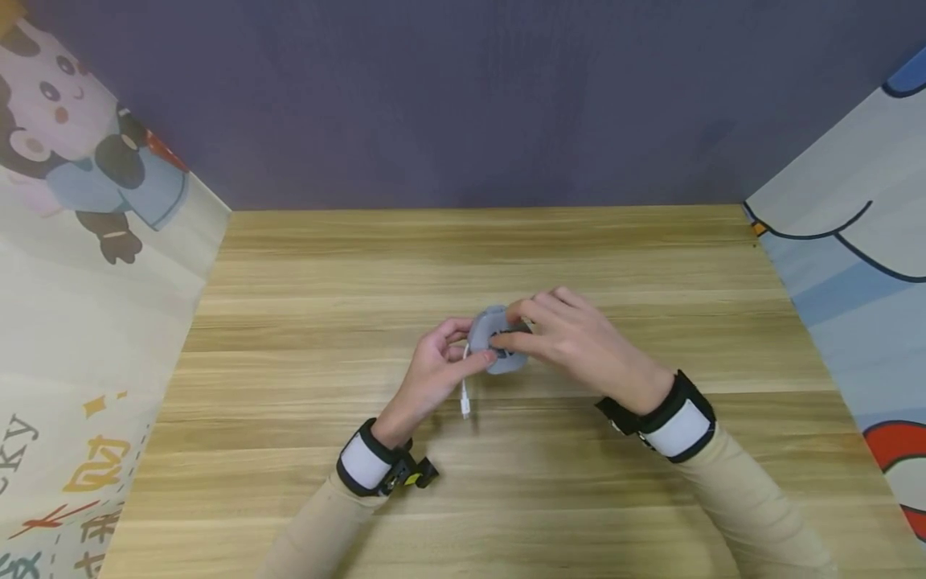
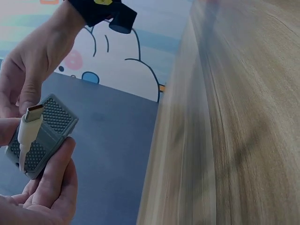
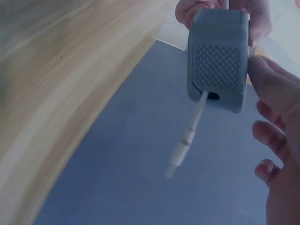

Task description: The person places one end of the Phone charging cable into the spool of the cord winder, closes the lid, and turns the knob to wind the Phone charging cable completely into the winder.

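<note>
A grey cable winder case (image 1: 481, 328) with bumpy textured sides is held up over the table between both hands. My left hand (image 1: 432, 366) grips its left side, thumb on the face and fingers behind. My right hand (image 1: 567, 334) has thumb and index finger at the middle of the face; in the right wrist view its other fingers hang loosely curled. A white charging cable (image 3: 199, 110) comes out of a slot in the case edge. Its USB-C plug (image 2: 32, 122) hangs free, pointing down in the head view. The middle of the face is partly hidden by the fingers.
Under the hands lies a wood-grain table (image 1: 347, 273). A dark wall (image 1: 463, 104) closes off the back. Printed panels with cartoon figures stand at the left (image 1: 145, 273) and right (image 1: 817, 233). Both wrists wear black straps with cameras.
</note>
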Motion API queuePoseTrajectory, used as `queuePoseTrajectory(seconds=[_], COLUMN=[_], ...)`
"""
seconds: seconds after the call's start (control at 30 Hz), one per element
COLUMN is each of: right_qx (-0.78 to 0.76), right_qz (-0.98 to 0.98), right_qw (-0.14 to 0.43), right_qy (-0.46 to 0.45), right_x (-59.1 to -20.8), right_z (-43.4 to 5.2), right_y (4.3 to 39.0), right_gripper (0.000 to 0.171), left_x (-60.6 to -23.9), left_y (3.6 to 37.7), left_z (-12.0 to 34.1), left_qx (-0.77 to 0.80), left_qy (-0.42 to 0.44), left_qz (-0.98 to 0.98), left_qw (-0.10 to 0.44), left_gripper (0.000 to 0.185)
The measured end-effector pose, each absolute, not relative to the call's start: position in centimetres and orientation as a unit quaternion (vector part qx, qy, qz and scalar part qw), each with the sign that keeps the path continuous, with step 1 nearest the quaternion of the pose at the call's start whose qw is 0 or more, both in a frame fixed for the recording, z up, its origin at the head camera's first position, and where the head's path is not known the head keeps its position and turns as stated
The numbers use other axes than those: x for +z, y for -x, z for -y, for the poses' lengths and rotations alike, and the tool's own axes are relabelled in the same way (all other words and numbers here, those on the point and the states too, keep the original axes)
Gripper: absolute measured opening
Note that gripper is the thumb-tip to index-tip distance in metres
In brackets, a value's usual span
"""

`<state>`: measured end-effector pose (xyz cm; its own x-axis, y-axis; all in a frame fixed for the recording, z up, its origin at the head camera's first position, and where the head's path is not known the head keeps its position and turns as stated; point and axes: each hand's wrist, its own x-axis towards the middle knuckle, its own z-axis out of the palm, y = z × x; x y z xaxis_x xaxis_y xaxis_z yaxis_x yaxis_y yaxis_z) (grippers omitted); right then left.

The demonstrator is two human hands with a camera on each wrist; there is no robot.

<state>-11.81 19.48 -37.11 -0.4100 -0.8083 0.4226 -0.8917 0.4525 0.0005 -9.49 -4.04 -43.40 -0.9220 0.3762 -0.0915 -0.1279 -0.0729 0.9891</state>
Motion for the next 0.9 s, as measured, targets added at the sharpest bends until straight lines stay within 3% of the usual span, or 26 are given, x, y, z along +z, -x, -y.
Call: queuePoseTrajectory(seconds=[0.3,0.53,0.9], right_qx=[0.019,-0.046,-0.058], right_qz=[0.811,0.784,0.776], right_qw=[0.170,0.198,0.203], right_qy=[-0.559,-0.587,-0.595], right_x=[-35.7,-35.0,-34.7], right_z=[-19.3,-19.0,-19.1], right_y=[12.3,12.6,12.6], right_gripper=[0.043,0.031,0.029], left_x=[-43.5,-43.4,-43.2], left_y=[9.5,9.5,9.4], left_z=[4.1,4.2,4.3], left_qx=[0.731,0.714,0.705], left_qy=[-0.109,-0.114,-0.116], left_qz=[-0.646,-0.660,-0.667], left_qw=[0.192,0.203,0.213], left_gripper=[0.049,0.050,0.049])
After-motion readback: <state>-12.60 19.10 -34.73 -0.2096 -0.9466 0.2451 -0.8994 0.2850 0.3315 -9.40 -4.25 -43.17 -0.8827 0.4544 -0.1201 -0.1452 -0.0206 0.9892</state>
